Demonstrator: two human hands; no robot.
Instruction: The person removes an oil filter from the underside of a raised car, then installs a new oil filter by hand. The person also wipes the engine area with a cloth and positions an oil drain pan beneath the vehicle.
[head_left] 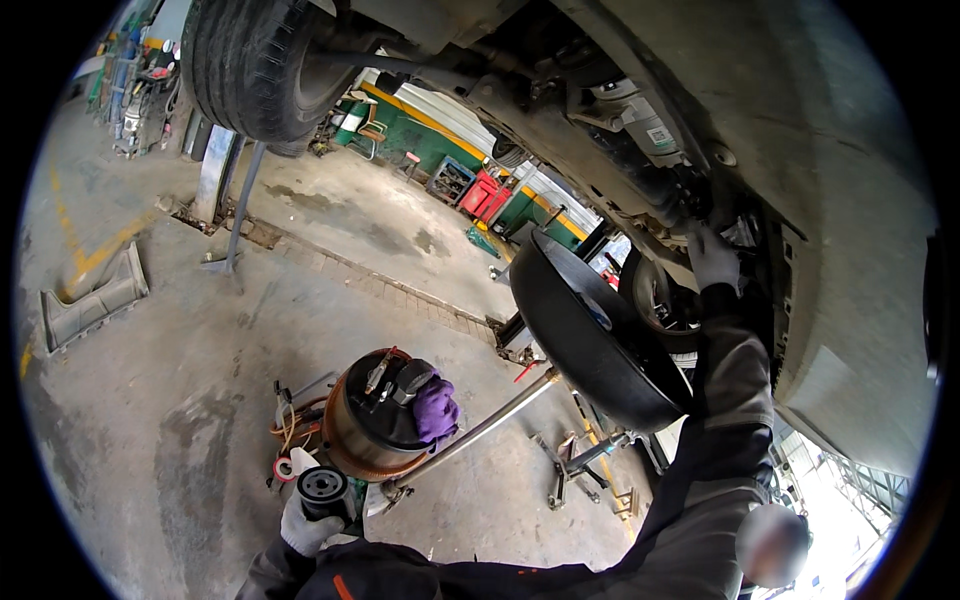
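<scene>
L hand (306, 528) wraps round the side of a black oil filter (322, 484), low & just beside the drum (356, 432); its holed end faces up, prob. so the sealing face is in view & off the fingers. R hand (713, 262) is up at the car's (840, 190) underside, arm stretched; fingertips are lost among dark parts, so can't tell if that grip is on anything. Car is up off the floor (170, 340), wheel (245, 70) overhead, prob. for arm room. Big black bowl (585, 335) joins a metal pole (480, 428), lower than & near R hand, prob. to catch drips. Purple rag (435, 408) & hand tool (379, 371) lie on the drum's top, prob. for quick pick-up.
</scene>
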